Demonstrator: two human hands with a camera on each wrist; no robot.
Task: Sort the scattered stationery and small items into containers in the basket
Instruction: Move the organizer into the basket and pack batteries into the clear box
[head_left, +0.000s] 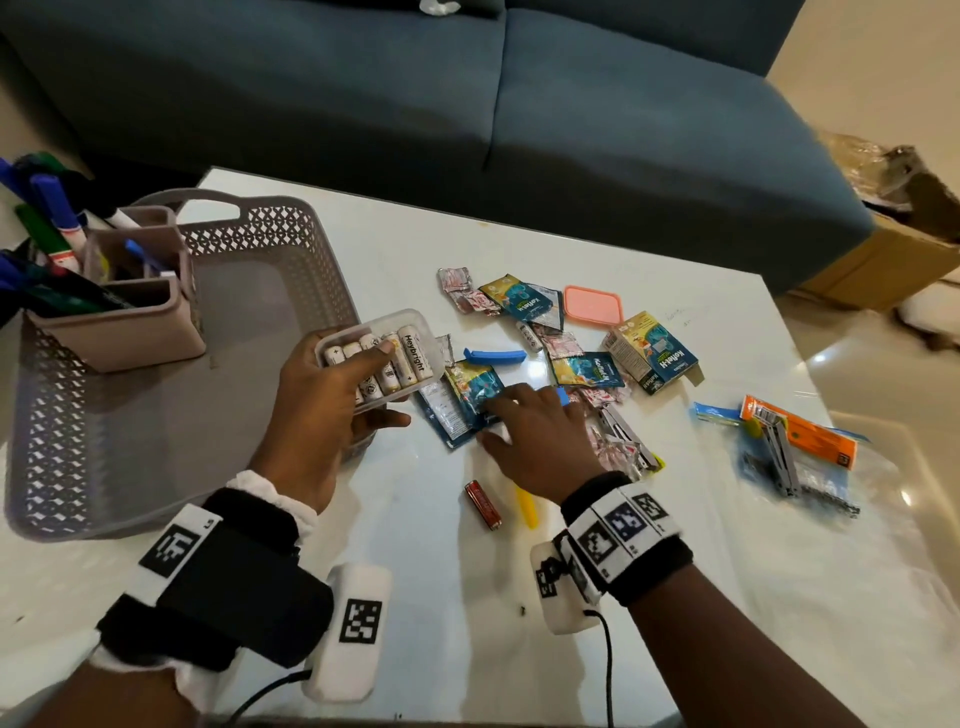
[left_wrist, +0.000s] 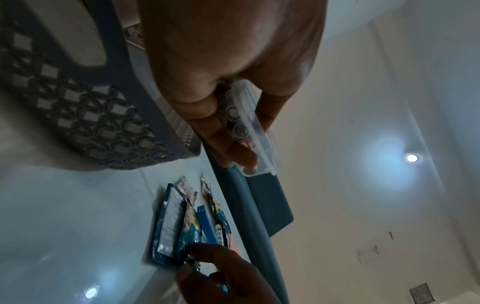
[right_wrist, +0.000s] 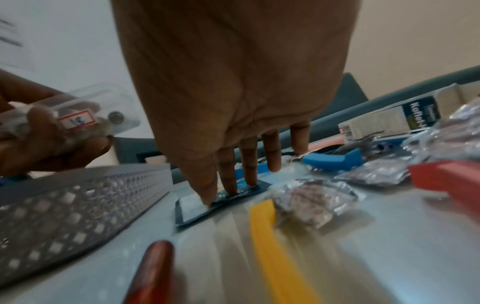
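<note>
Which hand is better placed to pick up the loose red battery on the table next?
Right, probably. The right hand is open over the packets, with the red battery just below it. The left hand already grips the clear battery box.

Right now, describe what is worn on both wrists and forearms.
Both hands are bare, with no sleeves or gloves. The left hand has a black wristband over white padding, a black box strapped on top, white blocks printed with black square markers, and a black cable trailing off. The right hand has a black wristband with a white strip of square markers, a white marker block beside it, and its own black cable.
</note>
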